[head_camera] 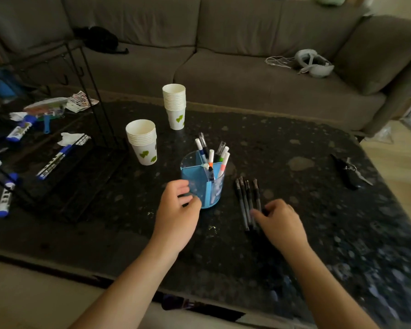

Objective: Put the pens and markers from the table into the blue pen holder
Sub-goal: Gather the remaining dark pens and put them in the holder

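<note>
The blue pen holder point(211, 186) stands mid-table, divided into compartments, with several white-capped markers point(211, 157) upright in it. My left hand point(176, 210) is at its left side, fingers curled around the wall and touching it. Several dark pens point(246, 198) lie side by side on the dark table point(294, 150) just right of the holder. My right hand point(280, 222) rests over their near ends, fingers spread and touching them, none lifted. More blue-and-white markers point(5, 198) lie on the far left.
Two stacks of white paper cups point(142, 141) point(175, 105) stand behind the holder. A black wire rack point(57, 150) with markers and clutter fills the left. Dark pliers point(347, 172) lie at the right. A grey sofa point(223, 55) runs behind the table.
</note>
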